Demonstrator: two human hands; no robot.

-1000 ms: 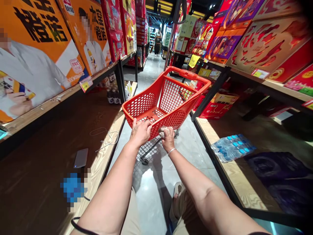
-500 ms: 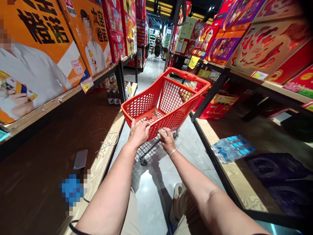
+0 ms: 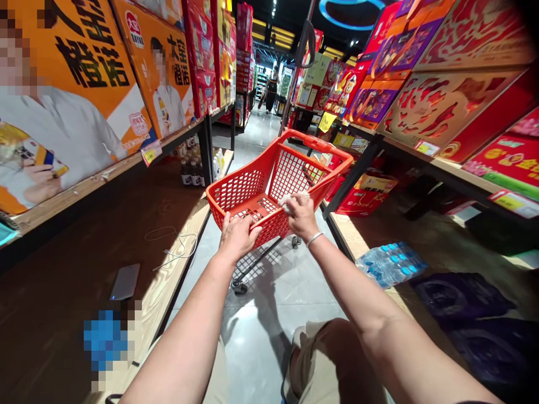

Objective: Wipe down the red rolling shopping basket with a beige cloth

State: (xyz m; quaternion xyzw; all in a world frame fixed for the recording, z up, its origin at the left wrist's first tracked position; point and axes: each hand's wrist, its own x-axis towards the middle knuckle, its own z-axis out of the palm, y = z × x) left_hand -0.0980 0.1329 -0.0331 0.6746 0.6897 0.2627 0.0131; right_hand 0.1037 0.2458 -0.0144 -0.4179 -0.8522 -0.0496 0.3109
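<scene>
A red plastic shopping cart on dark wheels stands in the aisle in front of me, its basket showing no goods. My left hand grips the near rim of the basket, fingers bent over the edge. Farther along the same side, my right hand presses a crumpled white cloth or tissue against the upper rim. Its fingers are closed around the white piece, which they partly cover. A pale bracelet circles my right wrist.
Shelves with orange boxes line the left; red and gold gift boxes line the right. On the lower left shelf lie a phone-like slab and a white cable. Shrink-wrapped water bottles rest low right. A person is far down the aisle.
My right hand has moved forward and up, from the cart's side to its upper rim, taking the white piece along. My left hand stays on the rim. The view has shifted slightly.
</scene>
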